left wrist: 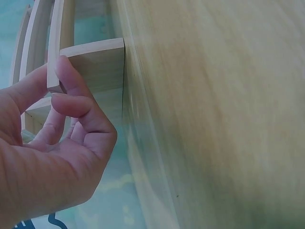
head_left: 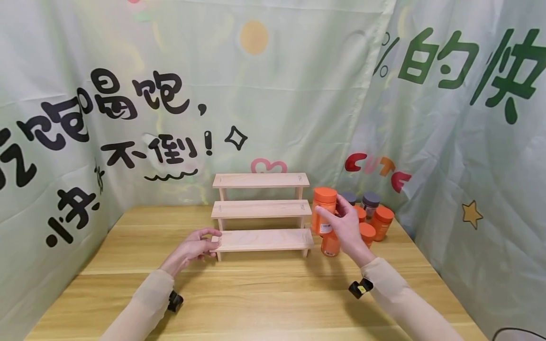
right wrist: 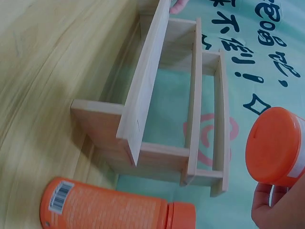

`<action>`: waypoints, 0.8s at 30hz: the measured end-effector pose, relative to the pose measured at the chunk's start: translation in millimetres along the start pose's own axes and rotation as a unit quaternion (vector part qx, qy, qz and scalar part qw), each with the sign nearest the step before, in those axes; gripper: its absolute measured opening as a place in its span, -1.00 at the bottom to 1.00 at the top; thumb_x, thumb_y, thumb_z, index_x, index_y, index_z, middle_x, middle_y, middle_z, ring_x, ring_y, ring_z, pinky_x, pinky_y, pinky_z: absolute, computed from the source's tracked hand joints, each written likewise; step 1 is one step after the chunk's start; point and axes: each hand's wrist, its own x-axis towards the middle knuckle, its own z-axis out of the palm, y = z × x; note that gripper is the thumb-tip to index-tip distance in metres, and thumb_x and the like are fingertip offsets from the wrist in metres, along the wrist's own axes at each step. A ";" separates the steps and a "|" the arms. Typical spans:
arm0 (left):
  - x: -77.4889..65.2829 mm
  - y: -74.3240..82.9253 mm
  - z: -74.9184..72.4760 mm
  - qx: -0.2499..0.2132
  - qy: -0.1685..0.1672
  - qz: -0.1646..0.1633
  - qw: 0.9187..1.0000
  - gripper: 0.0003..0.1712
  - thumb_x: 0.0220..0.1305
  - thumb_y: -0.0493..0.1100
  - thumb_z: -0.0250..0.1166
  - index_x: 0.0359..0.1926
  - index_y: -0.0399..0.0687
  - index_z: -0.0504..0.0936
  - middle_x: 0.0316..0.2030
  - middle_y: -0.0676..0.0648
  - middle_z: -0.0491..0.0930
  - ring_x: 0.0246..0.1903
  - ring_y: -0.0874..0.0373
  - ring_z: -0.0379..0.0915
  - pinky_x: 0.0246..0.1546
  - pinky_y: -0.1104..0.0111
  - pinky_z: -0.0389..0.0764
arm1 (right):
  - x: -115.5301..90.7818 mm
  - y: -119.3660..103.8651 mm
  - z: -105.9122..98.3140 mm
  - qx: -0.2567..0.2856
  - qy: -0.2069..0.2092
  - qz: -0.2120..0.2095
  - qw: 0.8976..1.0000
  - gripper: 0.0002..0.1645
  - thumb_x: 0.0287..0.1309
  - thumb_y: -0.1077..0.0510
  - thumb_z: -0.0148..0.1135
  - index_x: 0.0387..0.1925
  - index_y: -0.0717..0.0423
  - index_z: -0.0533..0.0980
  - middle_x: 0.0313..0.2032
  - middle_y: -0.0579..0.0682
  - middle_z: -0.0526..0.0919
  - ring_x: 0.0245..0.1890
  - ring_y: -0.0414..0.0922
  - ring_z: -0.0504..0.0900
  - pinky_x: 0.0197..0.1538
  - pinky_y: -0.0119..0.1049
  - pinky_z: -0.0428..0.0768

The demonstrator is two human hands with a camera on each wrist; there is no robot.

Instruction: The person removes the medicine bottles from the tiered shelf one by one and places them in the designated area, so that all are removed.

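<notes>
A pale wooden three-step display rack stands on the table. At the left end of its lowest board, my left hand grips the wood between thumb and fingers; the left wrist view shows the fingertips on the board's end. My right hand holds an orange lidded bottle upright, raised just right of the rack. In the right wrist view, its orange lid shows at the right edge, with the fingers partly hidden. Below it, another orange bottle stands on the table beside the rack's lowest step.
Behind my right hand are several more bottles, among them an orange one and one with a dark lid. Printed pale green cloth hangs around the wooden table at the back and sides.
</notes>
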 end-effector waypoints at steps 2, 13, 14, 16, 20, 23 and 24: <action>0.1 0.2 0.5 -0.001 0.001 -0.001 1.000 -0.54 0.28 -0.18 0.32 0.18 -0.06 0.48 -0.46 -0.03 0.57 -0.49 0.15 0.56 -0.56 0.38 0.39 | 0.2 0.1 -4.4 -0.001 0.003 0.000 1.000 -0.35 0.17 0.02 0.38 0.27 0.00 0.41 -0.04 -0.15 0.60 -0.09 -0.19 0.59 -0.07 -0.40 0.61; 0.5 -0.5 0.9 -0.001 0.005 -0.001 1.000 -0.52 0.25 -0.17 0.35 0.18 -0.05 0.48 -0.41 -0.04 0.59 -0.49 0.15 0.58 -0.55 0.39 0.39 | 3.5 -3.3 -28.6 0.025 0.064 -0.015 0.998 -0.40 0.16 0.10 0.39 0.23 0.00 0.43 -0.04 -0.20 0.60 -0.07 -0.21 0.58 -0.07 -0.49 0.59; 0.5 -0.6 0.7 -0.002 0.006 -0.002 1.000 -0.52 0.25 -0.17 0.35 0.18 -0.05 0.48 -0.41 -0.05 0.59 -0.49 0.15 0.58 -0.55 0.39 0.39 | 3.6 -4.2 -30.5 0.029 0.068 -0.017 0.997 -0.41 0.16 0.11 0.38 0.22 0.01 0.44 -0.05 -0.19 0.60 -0.08 -0.20 0.58 -0.08 -0.49 0.59; 0.0 -0.4 0.4 -0.004 0.005 -0.004 1.000 -0.53 0.25 -0.17 0.35 0.17 -0.04 0.49 -0.41 -0.05 0.59 -0.49 0.15 0.58 -0.55 0.39 0.39 | 4.3 -5.6 -34.2 0.028 0.075 -0.021 0.997 -0.42 0.17 0.13 0.38 0.22 0.01 0.44 -0.06 -0.20 0.60 -0.09 -0.21 0.57 -0.09 -0.51 0.59; -0.5 0.1 0.0 -0.005 0.004 -0.003 1.000 -0.54 0.25 -0.18 0.34 0.17 -0.05 0.48 -0.40 -0.08 0.60 -0.49 0.14 0.57 -0.55 0.39 0.39 | 5.2 -5.9 -41.1 0.028 0.084 -0.022 0.996 -0.42 0.18 0.14 0.37 0.22 0.01 0.43 -0.06 -0.21 0.59 -0.09 -0.21 0.55 -0.10 -0.52 0.58; -1.0 0.6 0.5 -0.002 0.005 -0.001 1.000 -0.53 0.26 -0.18 0.34 0.18 -0.06 0.48 -0.40 -0.07 0.60 -0.49 0.15 0.58 -0.56 0.39 0.39 | 5.4 -4.3 -46.7 0.020 0.095 -0.020 0.995 -0.41 0.17 0.14 0.37 0.23 0.00 0.43 -0.07 -0.21 0.58 -0.10 -0.21 0.54 -0.11 -0.54 0.57; -1.2 0.4 0.6 -0.004 0.008 -0.003 1.000 -0.53 0.26 -0.18 0.34 0.17 -0.05 0.49 -0.41 -0.06 0.60 -0.49 0.15 0.58 -0.56 0.40 0.39 | 5.6 -3.6 -48.6 0.021 0.098 -0.019 0.995 -0.41 0.17 0.14 0.38 0.23 0.00 0.43 -0.07 -0.21 0.58 -0.10 -0.21 0.54 -0.11 -0.54 0.57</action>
